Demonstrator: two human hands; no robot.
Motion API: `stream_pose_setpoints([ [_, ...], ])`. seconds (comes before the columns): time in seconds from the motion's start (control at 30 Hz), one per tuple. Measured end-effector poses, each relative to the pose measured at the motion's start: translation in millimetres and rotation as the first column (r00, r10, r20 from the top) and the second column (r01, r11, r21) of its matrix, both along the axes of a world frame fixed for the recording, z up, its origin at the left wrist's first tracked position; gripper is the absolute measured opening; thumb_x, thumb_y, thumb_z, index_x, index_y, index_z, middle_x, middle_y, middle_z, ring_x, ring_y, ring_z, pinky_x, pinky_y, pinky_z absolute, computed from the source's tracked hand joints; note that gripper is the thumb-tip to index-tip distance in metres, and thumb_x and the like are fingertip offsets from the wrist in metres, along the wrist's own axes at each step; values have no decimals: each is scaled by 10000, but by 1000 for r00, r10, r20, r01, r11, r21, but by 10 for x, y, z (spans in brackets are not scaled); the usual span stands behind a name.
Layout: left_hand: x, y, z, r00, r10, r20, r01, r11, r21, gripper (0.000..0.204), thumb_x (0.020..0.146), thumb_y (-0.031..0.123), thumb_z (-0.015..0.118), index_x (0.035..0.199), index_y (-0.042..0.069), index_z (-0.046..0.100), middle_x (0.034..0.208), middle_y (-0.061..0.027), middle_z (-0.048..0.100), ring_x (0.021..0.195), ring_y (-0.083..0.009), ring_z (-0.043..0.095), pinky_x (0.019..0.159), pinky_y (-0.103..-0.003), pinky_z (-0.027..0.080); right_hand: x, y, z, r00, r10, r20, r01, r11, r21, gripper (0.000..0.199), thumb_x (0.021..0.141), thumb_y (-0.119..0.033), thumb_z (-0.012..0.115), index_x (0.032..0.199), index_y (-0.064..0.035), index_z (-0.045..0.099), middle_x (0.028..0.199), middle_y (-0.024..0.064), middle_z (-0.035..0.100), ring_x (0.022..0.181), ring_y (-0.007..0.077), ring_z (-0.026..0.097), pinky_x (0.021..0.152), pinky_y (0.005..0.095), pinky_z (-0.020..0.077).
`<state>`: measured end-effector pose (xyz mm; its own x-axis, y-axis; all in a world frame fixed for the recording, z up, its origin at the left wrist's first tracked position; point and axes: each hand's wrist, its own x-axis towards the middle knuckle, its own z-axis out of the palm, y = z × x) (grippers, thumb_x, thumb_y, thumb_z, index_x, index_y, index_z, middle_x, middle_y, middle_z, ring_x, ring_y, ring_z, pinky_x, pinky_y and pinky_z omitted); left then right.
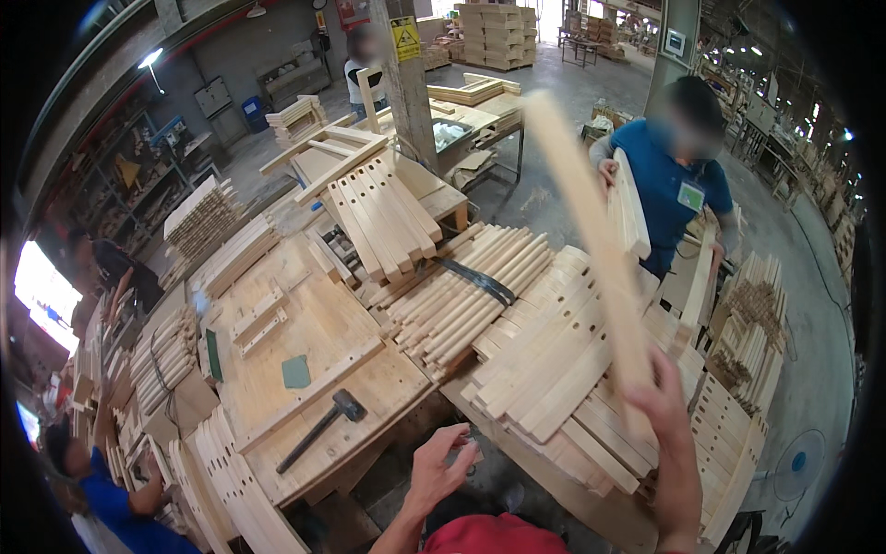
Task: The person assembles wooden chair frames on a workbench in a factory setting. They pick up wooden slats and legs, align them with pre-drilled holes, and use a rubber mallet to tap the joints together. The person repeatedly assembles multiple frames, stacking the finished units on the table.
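My right hand (661,395) grips a long, slightly curved pale wooden slat (595,231) near its lower end. It is raised steeply, its far end blurred, in front of a stack of flat boards with round holes (544,355). My left hand (441,469) is in front of my body, between the two tables. Its fingers are curled in, and a small pale thing seems to show at the fingertips, too small to name. Left of that hand, a black mallet (347,404) rests on the wooden worktable (323,319).
Strapped round dowels (475,286) lie beside drilled boards (383,217). A green piece (295,372) and a wooden strip (309,392) are on the worktable. A co-worker in blue (669,175) holds wooden parts across the stack. A post (403,92) and a fan (799,459) stand farther off.
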<state>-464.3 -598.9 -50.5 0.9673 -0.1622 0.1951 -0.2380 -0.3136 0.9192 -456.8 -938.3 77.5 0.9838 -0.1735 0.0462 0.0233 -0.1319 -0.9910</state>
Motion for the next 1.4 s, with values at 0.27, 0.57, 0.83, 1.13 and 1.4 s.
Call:
stream_pose_setpoints([
  [0.27, 599, 1928, -204, 902, 429, 50, -432, 896, 103, 279, 846, 89, 747, 1100, -11, 686, 905, -144, 702, 797, -241, 708, 750, -333, 565, 3860, 1588, -679, 977, -89, -195, -51, 788, -614, 662, 675, -482, 810, 1083, 31, 714, 1027, 200, 735, 956, 279, 713, 847, 370, 547],
  [0.57, 476, 3180, 126, 562, 750, -348, -706, 654, 271, 309, 940, 151, 678, 1210, 0, 693, 1130, -193, 720, 1022, -255, 686, 907, -360, 533, 5459, 2223, -1225, 990, -53, -132, -77, 582, -810, 651, 740, -597, 772, 1100, -56, 737, 1106, 182, 739, 1081, 352, 685, 938, 451, 526],
  [0.83, 370, 3274, -104, 786, 533, -312, -427, 834, 349, 188, 883, 157, 692, 1003, 14, 708, 914, -182, 708, 841, -377, 689, 739, -428, 567, 5802, 1812, -1391, 881, 452, 138, 46, 208, -977, 348, 1052, -265, 411, 1037, 0, 636, 1065, 257, 649, 1025, 450, 593, 880, 538, 458],
  [1.13, -1526, 3099, -702, 408, 161, -899, 395, 857, 333, 265, 887, 285, 623, 989, 85, 764, 932, -200, 728, 872, -344, 705, 754, -492, 553, 5259, 2255, -1308, 948, 149, 279, 135, 606, -784, 655, 987, -369, 664, 1526, -65, 452, 1478, 178, 538, 1277, 326, 567, 1074, 425, 438],
  [1.4, -2127, 2122, -851, 212, 111, -971, -271, 961, 51, 259, 897, 219, 603, 917, -34, 654, 802, -41, 648, 739, -151, 532, 659, -399, 430, 5073, 2660, -1387, 926, 351, 136, -181, 732, -657, 643, 1004, -366, 644, 1545, -90, 431, 1481, 156, 536, 1276, 324, 552, 1060, 438, 434],
])
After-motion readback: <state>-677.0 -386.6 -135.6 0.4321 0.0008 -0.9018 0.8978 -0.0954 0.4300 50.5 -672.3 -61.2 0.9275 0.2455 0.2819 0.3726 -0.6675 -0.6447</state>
